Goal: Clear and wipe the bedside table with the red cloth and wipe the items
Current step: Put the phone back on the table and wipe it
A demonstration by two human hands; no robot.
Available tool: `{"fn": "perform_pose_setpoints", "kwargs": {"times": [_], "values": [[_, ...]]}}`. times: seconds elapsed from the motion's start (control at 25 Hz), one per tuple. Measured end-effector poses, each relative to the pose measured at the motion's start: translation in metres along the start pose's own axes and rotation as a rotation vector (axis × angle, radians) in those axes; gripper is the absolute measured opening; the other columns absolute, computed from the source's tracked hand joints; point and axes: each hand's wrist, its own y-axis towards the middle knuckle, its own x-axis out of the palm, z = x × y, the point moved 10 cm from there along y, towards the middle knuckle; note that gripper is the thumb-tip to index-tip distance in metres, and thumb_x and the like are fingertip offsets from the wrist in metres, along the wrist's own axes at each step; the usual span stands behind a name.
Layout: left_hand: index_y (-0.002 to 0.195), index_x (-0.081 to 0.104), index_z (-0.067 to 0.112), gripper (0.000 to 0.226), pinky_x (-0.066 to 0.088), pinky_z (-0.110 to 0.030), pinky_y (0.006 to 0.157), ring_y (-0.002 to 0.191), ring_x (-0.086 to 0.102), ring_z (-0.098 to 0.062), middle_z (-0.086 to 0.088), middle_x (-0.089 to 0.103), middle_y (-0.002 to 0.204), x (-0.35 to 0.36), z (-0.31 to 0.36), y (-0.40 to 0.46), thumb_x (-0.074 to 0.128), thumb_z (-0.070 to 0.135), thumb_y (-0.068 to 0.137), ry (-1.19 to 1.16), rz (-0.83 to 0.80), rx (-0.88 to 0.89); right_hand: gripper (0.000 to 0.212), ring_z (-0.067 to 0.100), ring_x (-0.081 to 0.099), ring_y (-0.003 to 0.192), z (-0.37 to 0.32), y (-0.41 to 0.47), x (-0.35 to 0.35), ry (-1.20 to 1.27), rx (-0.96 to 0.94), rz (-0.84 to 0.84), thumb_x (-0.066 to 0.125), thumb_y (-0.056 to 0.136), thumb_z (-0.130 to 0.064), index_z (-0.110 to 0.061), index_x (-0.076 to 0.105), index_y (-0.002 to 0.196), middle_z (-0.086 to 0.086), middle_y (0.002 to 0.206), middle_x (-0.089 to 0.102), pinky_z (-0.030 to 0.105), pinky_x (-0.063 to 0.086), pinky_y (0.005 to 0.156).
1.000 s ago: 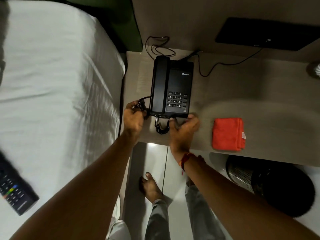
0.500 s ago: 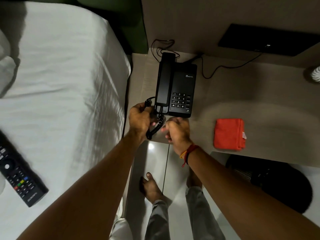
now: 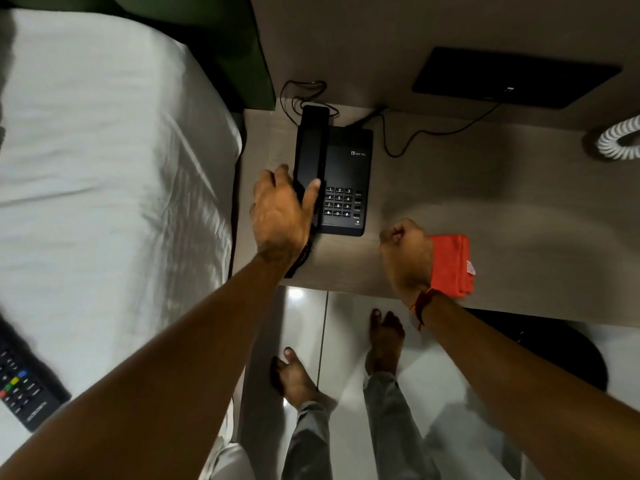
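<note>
A black desk telephone (image 3: 346,174) sits at the left end of the grey bedside table (image 3: 485,188), its handset (image 3: 311,140) lying in the cradle along its left side. My left hand (image 3: 280,213) wraps the lower end of the handset, thumb on its right face and fingers on the left. The coiled cord (image 3: 300,258) hangs below that wrist over the table's front edge. My right hand (image 3: 407,254) hovers over the table as a loose fist, holding nothing, just left of the folded red cloth (image 3: 452,265) near the front edge.
A white bed (image 3: 104,168) lies to the left with a black remote control (image 3: 24,386) on it. A black panel (image 3: 512,77) is on the wall, a white coiled object (image 3: 620,140) at the far right. A dark bin (image 3: 554,351) stands under the table. My bare feet are on the tiled floor.
My left hand let go of the coiled cord and moved up onto the handset. My right hand left the cord and swung right toward the red cloth.
</note>
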Motion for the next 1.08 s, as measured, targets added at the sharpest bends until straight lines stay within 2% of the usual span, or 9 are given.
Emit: {"fn": "perform_pose_setpoints", "kwargs": {"times": [0.24,0.44,0.56,0.68,0.76,0.84,0.92,1.0,1.08], "values": [[0.13,0.055,0.006,0.061,0.054,-0.049,0.102,0.123,0.054,-0.034,-0.014,0.049,0.135,0.016,0.001,-0.007,0.07,0.048,0.089,0.025,-0.05,-0.111,0.007,0.029,0.061,0.091,-0.018,0.006,0.003,0.011,-0.121,0.017,0.064,0.086,-0.019,-0.013,0.063,0.088,0.008,0.093,0.063,0.05,0.053,0.08],[0.133,0.052,0.009,0.061,0.054,-0.049,0.102,0.124,0.054,-0.034,-0.013,0.049,0.136,0.025,-0.005,-0.02,0.07,0.047,0.089,0.018,-0.076,-0.074,0.03,0.027,0.054,0.115,-0.053,0.002,0.019,-0.073,-0.241,-0.07,0.068,0.09,-0.025,-0.014,0.065,0.118,0.009,0.117,0.06,0.033,0.048,0.087],[0.144,0.043,0.011,0.075,0.05,-0.049,0.106,0.13,0.048,-0.033,-0.014,0.045,0.141,0.024,-0.008,-0.022,0.065,0.057,0.089,0.046,-0.08,-0.062,0.037,0.033,0.053,0.113,-0.05,0.0,0.007,-0.193,-0.318,-0.016,0.064,0.088,-0.028,-0.01,0.06,0.12,0.013,0.12,0.057,0.043,0.052,0.088],[0.16,0.016,0.012,0.087,0.032,-0.053,0.12,0.146,0.032,-0.035,-0.017,0.028,0.16,0.02,0.01,-0.035,0.047,0.062,0.095,0.297,-0.05,0.175,0.05,0.038,0.053,0.113,-0.002,-0.004,-0.016,-0.521,-0.297,0.044,0.06,0.087,-0.037,-0.004,0.052,0.124,0.02,0.125,0.054,0.049,0.049,0.093],[0.163,-0.001,0.015,0.085,0.016,-0.057,0.126,0.157,0.009,-0.033,-0.013,0.004,0.171,0.041,0.029,-0.053,0.032,0.061,0.1,0.458,-0.141,0.415,0.071,0.043,0.049,0.128,0.042,-0.009,-0.033,-0.648,-0.216,0.05,0.065,0.089,-0.046,0.001,0.043,0.138,0.026,0.141,0.047,0.054,0.045,0.108],[0.162,-0.005,0.014,0.082,0.007,-0.06,0.126,0.159,-0.006,-0.028,-0.009,-0.009,0.172,0.06,0.028,-0.065,0.026,0.06,0.102,0.522,-0.175,0.484,0.085,0.044,0.034,0.146,0.074,-0.014,-0.035,-0.603,-0.18,-0.018,0.06,0.094,-0.05,0.003,0.028,0.152,0.028,0.159,0.03,0.053,0.026,0.12],[0.162,-0.004,0.012,0.084,0.004,-0.061,0.125,0.159,-0.009,-0.028,-0.01,-0.012,0.171,0.069,0.015,-0.067,0.029,0.059,0.102,0.543,-0.162,0.416,0.081,0.044,0.024,0.152,0.082,-0.017,-0.029,-0.567,-0.205,-0.081,0.05,0.1,-0.043,0.006,0.018,0.156,0.027,0.165,0.018,0.054,0.02,0.121],[0.162,-0.004,0.011,0.085,0.006,-0.064,0.124,0.159,-0.008,-0.029,-0.01,-0.012,0.171,0.072,0.005,-0.071,0.032,0.057,0.101,0.564,-0.141,0.387,0.068,0.045,0.033,0.147,0.078,-0.013,-0.031,-0.486,-0.149,-0.087,0.046,0.103,-0.032,0.007,0.024,0.154,0.029,0.161,0.028,0.055,0.035,0.118],[0.162,-0.003,0.01,0.085,0.008,-0.064,0.124,0.159,-0.008,-0.028,-0.01,-0.012,0.171,0.07,0.005,-0.074,0.035,0.054,0.101,0.555,-0.123,0.392,0.048,0.04,0.06,0.118,0.054,0.0,-0.057,-0.098,0.013,0.093,0.044,0.105,-0.025,0.004,0.043,0.143,0.026,0.134,0.057,0.037,0.051,0.091]]}}
